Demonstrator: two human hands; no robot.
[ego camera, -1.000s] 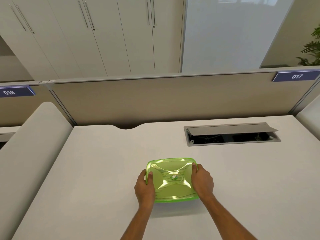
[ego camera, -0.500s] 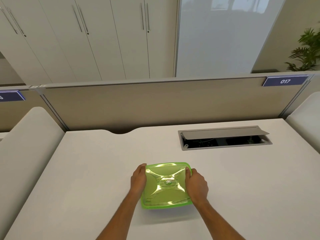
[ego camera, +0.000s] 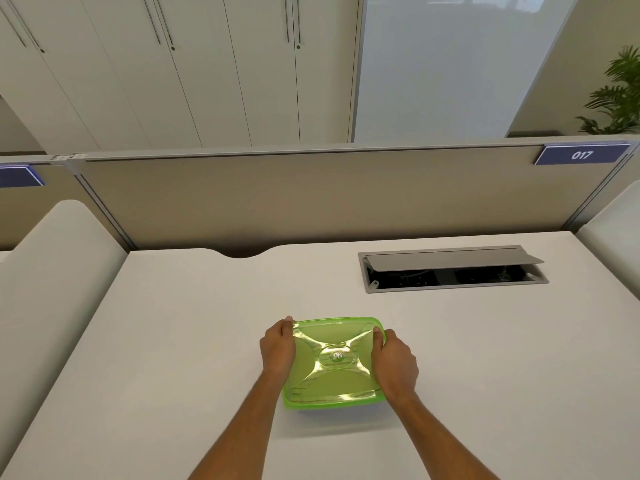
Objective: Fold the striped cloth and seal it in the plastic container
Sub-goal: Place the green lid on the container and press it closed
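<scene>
Both hands slid toward far corners of green plastic container [ego camera: 334, 363] on counter [ego camera: 173, 341]; left hand [ego camera: 277, 348], right hand [ego camera: 394, 367] fingers curled over lid rim, likely pressing seal shut. Striped cloth unseen.

One green container [ego camera: 334, 363], two hands, one cable hatch [ego camera: 452, 268], two blue signs, one plant [ego camera: 620, 95]

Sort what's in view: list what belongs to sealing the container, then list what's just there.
In the job: green container, left hand, right hand; the cloth can't be made out.
Just there: desk, open cable hatch, partition, 017 label, plant.
</scene>
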